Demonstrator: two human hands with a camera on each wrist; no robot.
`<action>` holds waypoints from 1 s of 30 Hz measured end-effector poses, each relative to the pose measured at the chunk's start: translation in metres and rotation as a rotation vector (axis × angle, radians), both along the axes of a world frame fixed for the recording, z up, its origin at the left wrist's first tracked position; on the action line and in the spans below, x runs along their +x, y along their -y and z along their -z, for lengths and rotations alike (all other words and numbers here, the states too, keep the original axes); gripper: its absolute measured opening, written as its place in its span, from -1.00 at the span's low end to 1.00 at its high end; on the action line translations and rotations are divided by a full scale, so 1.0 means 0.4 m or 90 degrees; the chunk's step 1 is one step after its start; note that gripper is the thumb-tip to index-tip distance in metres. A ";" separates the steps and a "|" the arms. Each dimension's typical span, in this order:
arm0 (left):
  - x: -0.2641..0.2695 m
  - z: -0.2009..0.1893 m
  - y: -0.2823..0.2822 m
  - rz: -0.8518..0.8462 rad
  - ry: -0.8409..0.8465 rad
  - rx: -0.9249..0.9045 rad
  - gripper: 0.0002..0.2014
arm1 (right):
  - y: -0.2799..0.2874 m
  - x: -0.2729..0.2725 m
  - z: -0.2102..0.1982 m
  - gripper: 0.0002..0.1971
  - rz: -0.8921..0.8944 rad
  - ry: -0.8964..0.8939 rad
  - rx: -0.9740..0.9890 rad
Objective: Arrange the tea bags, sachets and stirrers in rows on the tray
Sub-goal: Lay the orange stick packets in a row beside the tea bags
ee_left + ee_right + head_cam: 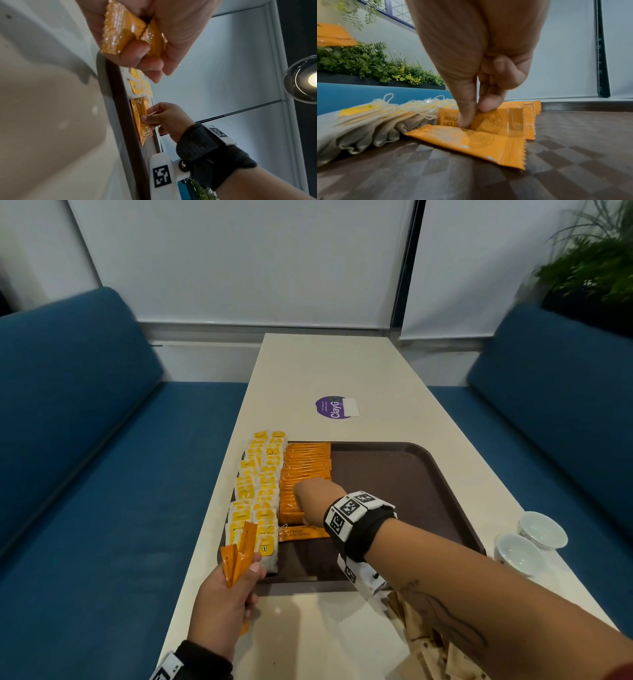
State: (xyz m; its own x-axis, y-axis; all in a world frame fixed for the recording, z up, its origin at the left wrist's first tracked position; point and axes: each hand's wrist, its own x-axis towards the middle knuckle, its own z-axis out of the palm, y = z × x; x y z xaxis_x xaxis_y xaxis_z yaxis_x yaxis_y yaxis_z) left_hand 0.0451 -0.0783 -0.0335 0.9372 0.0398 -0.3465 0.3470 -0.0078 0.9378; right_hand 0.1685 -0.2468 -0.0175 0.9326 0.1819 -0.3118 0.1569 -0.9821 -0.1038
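Observation:
A brown tray point(394, 474) lies on the white table. Tea bags point(257, 491) with yellow tags fill its left side in two rows. Beside them runs a row of orange coffee sachets point(305, 470). My right hand point(303, 513) is at the near end of that row. Its thumb and forefinger pinch the front upright sachet point(496, 121), with my right hand point(471, 115) just above a sachet lying flat point(479, 143). My left hand point(239, 577) grips a few orange sachets point(239, 553) at the tray's near left corner, and the left wrist view also shows these held sachets point(118, 31).
Two white cups point(529, 539) stand on the table right of the tray. A heap of brown paper packets point(428, 642) lies under my right forearm. A purple sticker point(334, 406) is beyond the tray. Blue benches flank the table.

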 end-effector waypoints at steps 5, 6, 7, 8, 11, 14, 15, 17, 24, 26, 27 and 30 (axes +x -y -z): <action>0.001 -0.001 -0.006 -0.002 0.005 0.004 -0.86 | -0.003 -0.004 -0.002 -0.85 0.005 0.033 0.001; 0.001 -0.001 -0.007 -0.001 0.005 0.004 -0.85 | -0.002 -0.003 0.000 -0.85 0.006 0.028 -0.007; 0.001 -0.002 -0.006 0.000 0.003 0.003 -0.85 | -0.001 -0.003 0.001 -0.85 0.007 0.026 -0.011; 0.001 -0.001 -0.005 0.000 0.001 0.002 -0.85 | 0.000 -0.004 0.001 -0.85 0.009 0.025 -0.011; 0.001 0.000 -0.001 0.000 0.001 -0.002 -0.85 | -0.002 -0.005 0.004 -0.89 0.013 0.025 -0.013; 0.000 0.001 0.002 -0.001 0.000 -0.001 -0.85 | -0.013 -0.010 0.000 -0.86 0.006 0.003 -0.033; 0.001 0.001 0.003 0.000 0.000 0.000 -0.86 | -0.015 -0.011 -0.001 -0.84 0.002 -0.005 -0.035; 0.001 0.000 0.002 0.002 0.004 0.001 -0.86 | -0.018 -0.010 -0.003 -0.82 -0.002 -0.012 -0.025; 0.003 -0.003 -0.004 0.007 0.016 0.009 -0.87 | -0.032 -0.015 -0.019 -0.82 -0.007 0.002 -0.006; 0.005 -0.002 -0.008 0.003 0.017 0.008 -0.87 | -0.026 -0.016 -0.023 -0.84 -0.003 -0.001 0.000; 0.006 -0.001 -0.009 0.001 0.019 0.005 -0.88 | -0.020 -0.016 -0.023 -0.80 -0.003 -0.009 -0.003; 0.007 0.001 -0.010 -0.002 0.025 -0.009 -0.88 | -0.006 -0.022 -0.030 -0.64 -0.015 -0.070 -0.045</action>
